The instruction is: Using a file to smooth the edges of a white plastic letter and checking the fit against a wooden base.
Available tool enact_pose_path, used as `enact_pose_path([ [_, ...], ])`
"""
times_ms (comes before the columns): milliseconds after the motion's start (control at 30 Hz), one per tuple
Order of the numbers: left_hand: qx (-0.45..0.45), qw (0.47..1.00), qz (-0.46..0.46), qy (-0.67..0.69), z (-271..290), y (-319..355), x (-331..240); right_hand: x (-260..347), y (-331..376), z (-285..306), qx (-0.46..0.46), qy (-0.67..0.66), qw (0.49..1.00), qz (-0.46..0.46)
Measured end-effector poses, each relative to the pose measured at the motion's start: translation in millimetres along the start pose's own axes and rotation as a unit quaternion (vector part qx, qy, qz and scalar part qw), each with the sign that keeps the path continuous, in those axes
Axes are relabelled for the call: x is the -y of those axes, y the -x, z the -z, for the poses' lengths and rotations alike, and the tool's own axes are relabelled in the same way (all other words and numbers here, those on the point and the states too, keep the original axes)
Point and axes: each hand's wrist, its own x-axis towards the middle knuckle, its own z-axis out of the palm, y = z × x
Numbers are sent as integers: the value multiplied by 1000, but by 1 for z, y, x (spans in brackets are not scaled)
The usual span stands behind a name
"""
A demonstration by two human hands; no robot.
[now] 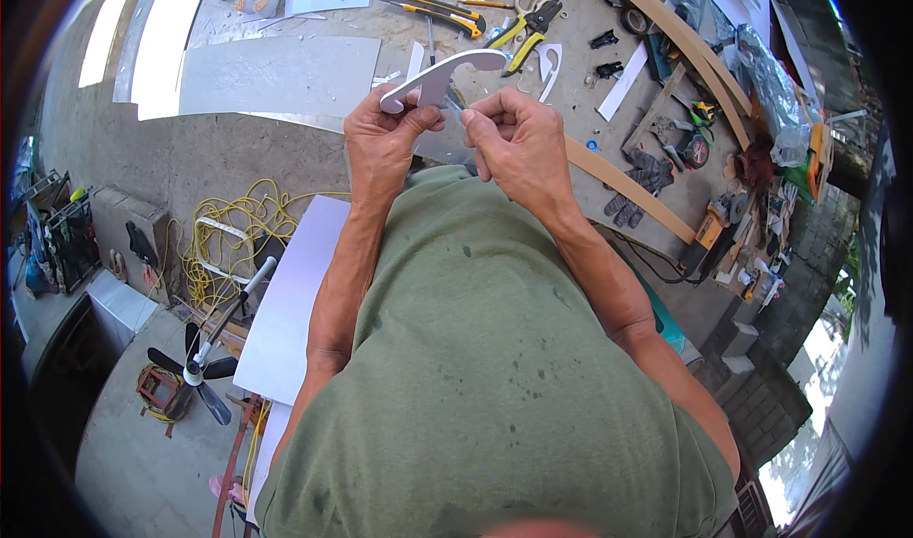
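My left hand (pixel 382 143) grips a curved white cut-out piece of board (pixel 435 79), held up on edge with its hooked end to the right. Close beside it, my right hand (pixel 521 143) is closed in a pinch at the piece's lower right side. A thin, small thing (pixel 456 98) shows at those fingertips, too small to name. Beyond the hands on the worktable lie a yellow and black utility knife (pixel 437 12), yellow-handled snips (pixel 529 32) and a small white cut-out (pixel 549 68).
A large white sheet (pixel 276 74) lies at the table's left. Right of my hands are a grey glove (pixel 644 184), a tape measure (pixel 697 150), a yellow angle grinder (pixel 715 218) and long brown curved strips (pixel 618 175). Yellow cord (pixel 228 243) and a fan (pixel 194 371) stand lower left.
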Motion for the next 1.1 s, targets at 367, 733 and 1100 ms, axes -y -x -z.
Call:
enact_pose_path([
  [367,-34,997,22,-65,-5,1,-3,-4,-8,-1,4,-22,999,-44],
  [733,-63,980,-85,-168,-9,4,4,-9,-17,-3,23,-151,984,-89],
  [1100,-75,963,-112,-235,-17,4,-6,-10,-21,-3,28,-76,995,-62],
])
